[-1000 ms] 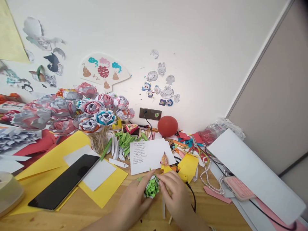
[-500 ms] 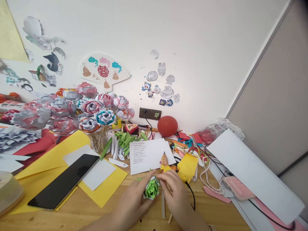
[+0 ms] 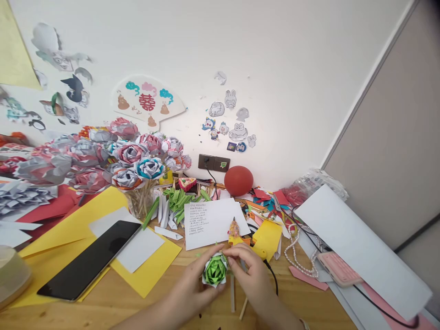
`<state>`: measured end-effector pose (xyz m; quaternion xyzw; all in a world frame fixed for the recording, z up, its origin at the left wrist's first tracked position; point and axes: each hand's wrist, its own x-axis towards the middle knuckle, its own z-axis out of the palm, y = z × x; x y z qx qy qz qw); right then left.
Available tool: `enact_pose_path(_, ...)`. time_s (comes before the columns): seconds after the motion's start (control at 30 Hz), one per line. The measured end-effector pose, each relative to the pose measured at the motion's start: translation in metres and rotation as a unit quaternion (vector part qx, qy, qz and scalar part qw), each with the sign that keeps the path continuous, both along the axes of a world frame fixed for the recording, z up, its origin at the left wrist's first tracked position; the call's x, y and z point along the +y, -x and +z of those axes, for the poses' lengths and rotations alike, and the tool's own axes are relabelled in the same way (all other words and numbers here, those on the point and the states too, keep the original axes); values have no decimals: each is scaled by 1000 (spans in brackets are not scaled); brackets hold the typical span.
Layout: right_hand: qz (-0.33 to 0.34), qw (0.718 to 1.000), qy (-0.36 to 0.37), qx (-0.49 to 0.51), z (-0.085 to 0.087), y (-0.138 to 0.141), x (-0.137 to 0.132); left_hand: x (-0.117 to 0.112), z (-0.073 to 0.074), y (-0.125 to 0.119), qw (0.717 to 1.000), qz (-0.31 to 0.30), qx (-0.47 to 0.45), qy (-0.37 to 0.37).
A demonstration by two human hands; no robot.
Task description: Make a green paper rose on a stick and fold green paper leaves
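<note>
A green and white folded paper flower (image 3: 215,269) faces up near the front middle of the table. My left hand (image 3: 192,279) is curled around its left side, thumb and fingers on the outer petals. My right hand (image 3: 248,270) pinches the flower's right upper edge between thumb and forefinger. A white paper strip (image 3: 232,293) and a thin wooden stick (image 3: 244,309) lie on the table below the hands. Just beyond stands a yellow glue gun (image 3: 235,236), its tip wrapped in coloured beads or crumbs. Behind it lies a white sheet with handwriting (image 3: 202,224).
At the left are a bunch of paper flowers (image 3: 130,153), a black tablet or phone (image 3: 91,261) on yellow paper (image 3: 161,261), and a tape roll (image 3: 12,275). Green folded pieces (image 3: 178,201) and a red balloon (image 3: 238,180) sit behind. To the right lie a pearl string (image 3: 302,268) and a pink keypad-like object (image 3: 339,268).
The flower has turned so that its face and white outer petals show more. Both hands keep hold of it in nearly the same place.
</note>
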<state>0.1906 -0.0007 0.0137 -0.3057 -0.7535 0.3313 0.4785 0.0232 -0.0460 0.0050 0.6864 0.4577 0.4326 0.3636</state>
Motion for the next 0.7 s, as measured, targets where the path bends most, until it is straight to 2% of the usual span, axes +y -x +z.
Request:
enact_pose_path(0.13, 16, 998, 52, 22, 0, -2, 2, 2, 3, 2, 994, -30, -82, 71)
enact_pose_path(0.33, 85, 984, 137, 70, -2, -6, 4, 2, 9, 5, 977, -67, -162, 120)
enact_pose_path(0.7, 135, 971, 163, 113, -4, -5, 4, 2, 12, 6, 974, -80, -165, 131)
